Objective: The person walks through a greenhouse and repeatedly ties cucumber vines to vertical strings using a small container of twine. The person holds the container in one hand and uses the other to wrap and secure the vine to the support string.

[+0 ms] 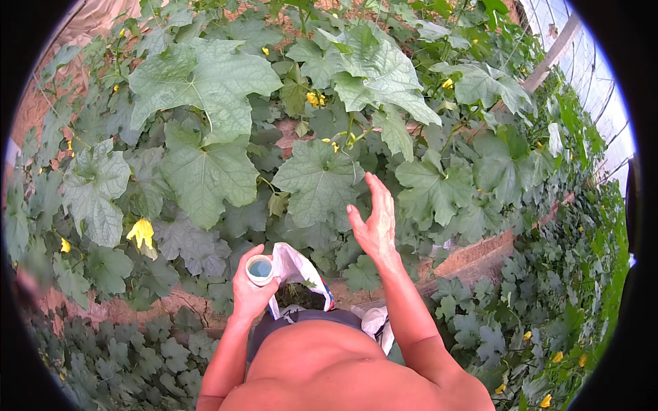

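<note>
My left hand [252, 287] is closed around a small white cup [259, 269] with bluish liquid in it, held upright at waist height. Right beside it, a white cloth or plastic bag [295, 262] with coloured edging hangs open at my waist, some green bits inside. My right hand [378, 221] is raised over the vines, fingers extended, thumb apart, holding nothing. Near its fingertips is a broad lobed leaf [321, 180]. Above that leaf, a green stem with a curling tendril [352, 137] carries small yellow buds.
Leafy vines with yellow flowers [141, 233] surround me on all sides. A slanting post [552, 54] and pale greenhouse sheeting [596, 82] stand at the upper right. Bare reddish soil [180, 305] shows between the rows. Thin strings rise among the plants.
</note>
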The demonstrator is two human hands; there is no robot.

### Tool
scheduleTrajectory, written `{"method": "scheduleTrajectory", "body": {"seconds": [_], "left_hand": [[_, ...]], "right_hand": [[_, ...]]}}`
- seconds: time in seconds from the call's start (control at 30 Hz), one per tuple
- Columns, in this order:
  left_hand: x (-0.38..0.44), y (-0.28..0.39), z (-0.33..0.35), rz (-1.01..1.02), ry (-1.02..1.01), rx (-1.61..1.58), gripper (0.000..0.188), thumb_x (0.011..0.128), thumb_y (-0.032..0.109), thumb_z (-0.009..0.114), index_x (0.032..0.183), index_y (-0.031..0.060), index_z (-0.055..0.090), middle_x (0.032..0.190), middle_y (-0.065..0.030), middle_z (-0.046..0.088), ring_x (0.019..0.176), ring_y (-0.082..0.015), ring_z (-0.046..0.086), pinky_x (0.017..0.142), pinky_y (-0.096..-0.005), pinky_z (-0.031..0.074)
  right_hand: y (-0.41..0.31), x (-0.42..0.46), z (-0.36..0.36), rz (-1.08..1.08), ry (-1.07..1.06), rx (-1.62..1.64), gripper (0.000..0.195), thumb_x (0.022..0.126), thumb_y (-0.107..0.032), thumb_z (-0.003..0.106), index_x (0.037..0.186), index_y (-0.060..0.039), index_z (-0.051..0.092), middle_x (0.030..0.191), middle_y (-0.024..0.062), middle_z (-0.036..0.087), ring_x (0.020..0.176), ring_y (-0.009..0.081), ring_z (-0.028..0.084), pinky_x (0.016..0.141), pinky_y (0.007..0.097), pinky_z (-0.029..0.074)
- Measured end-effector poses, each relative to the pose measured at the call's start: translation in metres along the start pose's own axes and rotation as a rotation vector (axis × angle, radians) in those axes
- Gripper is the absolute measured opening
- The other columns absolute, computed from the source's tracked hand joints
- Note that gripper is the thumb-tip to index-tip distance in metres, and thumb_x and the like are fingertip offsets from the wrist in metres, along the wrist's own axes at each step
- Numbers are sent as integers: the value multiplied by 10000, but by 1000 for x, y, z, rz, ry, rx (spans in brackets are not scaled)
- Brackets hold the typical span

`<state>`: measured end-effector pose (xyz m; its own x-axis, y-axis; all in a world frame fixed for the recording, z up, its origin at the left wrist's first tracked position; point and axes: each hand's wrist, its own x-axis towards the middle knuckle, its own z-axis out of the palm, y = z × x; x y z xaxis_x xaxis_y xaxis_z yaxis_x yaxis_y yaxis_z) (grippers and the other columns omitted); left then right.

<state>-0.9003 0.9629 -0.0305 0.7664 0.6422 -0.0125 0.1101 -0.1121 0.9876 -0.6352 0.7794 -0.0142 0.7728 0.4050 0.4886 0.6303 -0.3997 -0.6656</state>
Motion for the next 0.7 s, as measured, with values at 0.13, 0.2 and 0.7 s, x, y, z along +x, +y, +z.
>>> {"method": "scheduleTrajectory", "body": {"seconds": [0.13, 0.2, 0.7], "left_hand": [[-12, -2, -4, 10, 41, 38, 775, 807, -63, 821, 1527, 50, 558, 1261, -97, 762, 1155, -165, 716, 1046, -352, 569], [-17, -4, -10, 17, 52, 42, 774, 807, -48, 826, 1527, 48, 560, 1268, -97, 760, 1163, -164, 712, 1050, -354, 565], [0, -10, -103, 75, -45, 59, 733, 816, 18, 849, 1501, 106, 603, 1177, -69, 765, 1105, -173, 737, 1006, -363, 581]], "right_hand": [[32, 23, 43, 361, -18, 222, 984, 907, -147, 848, 1719, -97, 294, 1419, 216, 641, 1303, 352, 630, 1134, 481, 482], [51, 18, 50, 539, -14, 317, 923, 903, -99, 847, 1696, -150, 376, 901, 73, 739, 859, 208, 712, 884, 407, 579], [-99, -9, 52, 190, -105, 543, 683, 1009, -142, 799, 1609, -71, 481, 1257, 100, 718, 1022, 160, 675, 1001, 335, 549]]}}
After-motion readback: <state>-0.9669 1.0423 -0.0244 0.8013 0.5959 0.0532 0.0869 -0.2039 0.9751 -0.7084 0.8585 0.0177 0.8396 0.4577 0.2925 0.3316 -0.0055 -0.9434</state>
